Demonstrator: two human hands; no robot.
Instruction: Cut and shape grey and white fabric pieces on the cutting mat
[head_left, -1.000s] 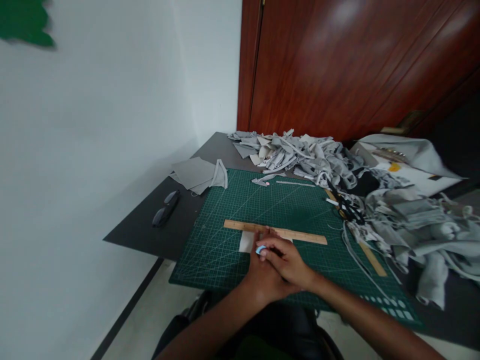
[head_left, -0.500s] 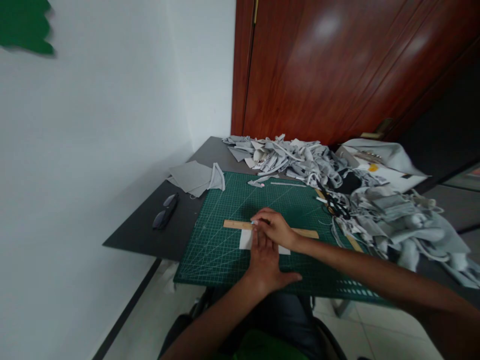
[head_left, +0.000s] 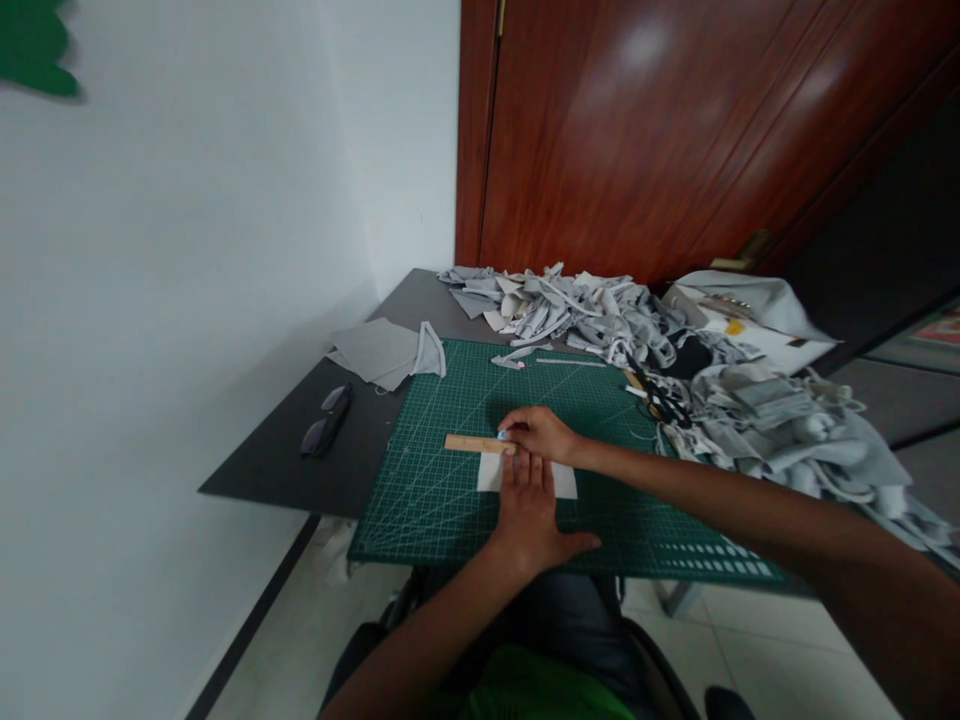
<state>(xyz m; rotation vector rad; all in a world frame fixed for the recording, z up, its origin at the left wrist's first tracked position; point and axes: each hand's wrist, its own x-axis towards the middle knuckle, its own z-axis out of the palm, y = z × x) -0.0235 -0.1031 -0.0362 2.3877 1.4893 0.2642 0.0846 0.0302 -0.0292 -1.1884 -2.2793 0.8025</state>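
Observation:
My left hand (head_left: 526, 510) lies with its fingers stretched forward and thumb spread out to the right. Its fingertips press on the near side of a wooden ruler (head_left: 466, 443) and on a small white piece of fabric (head_left: 490, 476) partly under it. Just beyond those fingertips, my right hand (head_left: 541, 433) pinches a small light-blue piece (head_left: 502, 435), which looks like tailor's chalk, at the ruler's far edge. The right forearm hides the ruler's right part. A green cutting mat (head_left: 420, 510) with a printed grid lies beneath everything.
Grey fabric sheets (head_left: 379, 350) and sunglasses (head_left: 326, 420) lie on the dark table (head_left: 352, 480) at left. Heaped grey scraps (head_left: 570, 305) line the back. At right are black-handled scissors (head_left: 667, 402), more fabric (head_left: 795, 430) and a white box (head_left: 739, 325).
My right hand has shifted slightly, and the light-blue piece shows more clearly past the ruler's far edge. The right forearm now covers the ruler's right end. My left hand stays pressed down.

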